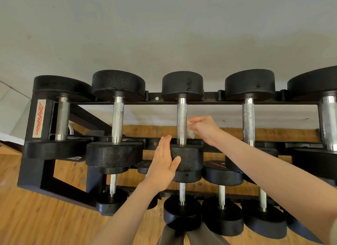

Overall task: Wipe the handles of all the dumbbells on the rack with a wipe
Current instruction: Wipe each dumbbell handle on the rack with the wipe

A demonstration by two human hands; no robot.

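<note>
While right hand (204,130) pinches wipe (190,130) beside handle (181,120), left hand (164,162) — fingers straight — touches dumbbell head (189,157).

Grey-white wall (164,35) 12 o'clock. Wood-plank floor (36,217) 7 o'clock. White object (70,129) behind left frame, 9 o'clock, partly hidden. Grey trouser legs (182,235) 6 o'clock.

We're looking down on a black two-tier rack (39,164) standing on a wooden floor (36,221) against a pale wall. Its upper tier carries five black dumbbells (117,117) side by side, knurled handles spanning the two rails. Smaller dumbbells (221,197) sit in a row on the lower tier.
</note>
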